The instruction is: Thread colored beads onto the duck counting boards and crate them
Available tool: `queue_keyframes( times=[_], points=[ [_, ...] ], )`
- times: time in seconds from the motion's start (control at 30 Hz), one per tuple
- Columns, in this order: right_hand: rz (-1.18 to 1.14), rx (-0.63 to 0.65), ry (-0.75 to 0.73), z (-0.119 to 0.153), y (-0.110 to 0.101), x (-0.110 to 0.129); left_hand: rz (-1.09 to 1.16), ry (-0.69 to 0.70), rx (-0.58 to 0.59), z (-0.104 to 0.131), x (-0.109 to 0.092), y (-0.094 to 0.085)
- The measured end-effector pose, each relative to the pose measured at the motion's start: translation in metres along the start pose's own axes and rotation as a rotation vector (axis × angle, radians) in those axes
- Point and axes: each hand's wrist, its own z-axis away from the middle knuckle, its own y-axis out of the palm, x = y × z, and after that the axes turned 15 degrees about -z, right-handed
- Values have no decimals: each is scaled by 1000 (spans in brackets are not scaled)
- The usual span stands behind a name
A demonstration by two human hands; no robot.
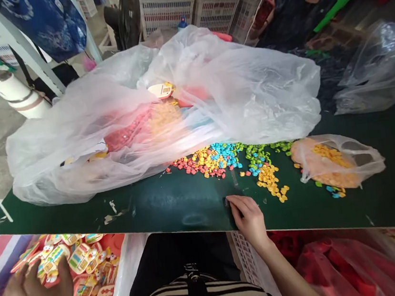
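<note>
Over a container of colourful toy pieces (79, 258) at the lower left, my left hand (42, 294) is held with its fingers spread and nothing visible between them. My right hand (247, 216) rests at the front part of the green table (175, 203), its fingers bent together at the tips; whatever they might pinch is too small to make out. Small red, yellow, blue and green pieces (225, 156) lie in a loose heap beyond my right hand. Yellow pieces (272, 182) are scattered closer to it. A small plastic bag (339, 159) of yellow and orange pieces sits to the right.
A large translucent plastic sheet (248, 89) covers much of the table's back. A white cup (10, 89) stands at the left near a metal frame. Crates (167, 15) and a black fan (127, 17) are behind. Another person's hand (262, 15) shows at the upper right.
</note>
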Motion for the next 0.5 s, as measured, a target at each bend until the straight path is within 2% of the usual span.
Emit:
queue_keyframes(
  times=[0.07, 0.1, 0.13, 0.17, 0.2, 0.23, 0.3, 0.33, 0.4, 0.5],
  points=[
    [13, -7, -15, -2, -1, 0, -66, 13, -279, -33, 3, 20],
    [20, -11, -16, -2, -2, -1, -22, 86, -371, -58, -3, 33],
    [24, -10, -15, -1, -3, -1, 71, 199, -378, -88, -14, 48],
    [23, -7, -12, -1, -4, -1, 158, 296, -315, -120, -31, 66],
    [17, -4, -8, 0, -6, -1, 201, 373, -180, -154, -52, 85],
    [7, -4, -5, 0, -7, 0, 217, 474, -56, -188, -76, 107],
    [-15, -10, 9, 1, -10, 0, 229, 608, 92, -250, -128, 151],
    [-25, -14, 18, 2, -11, 0, 211, 716, 265, -276, -153, 173],
    [-44, -21, 42, 2, -13, 0, 211, 757, 328, -316, -198, 215],
    [-73, -45, 87, 3, -15, -1, 215, 747, 336, -349, -245, 263]
  ],
)
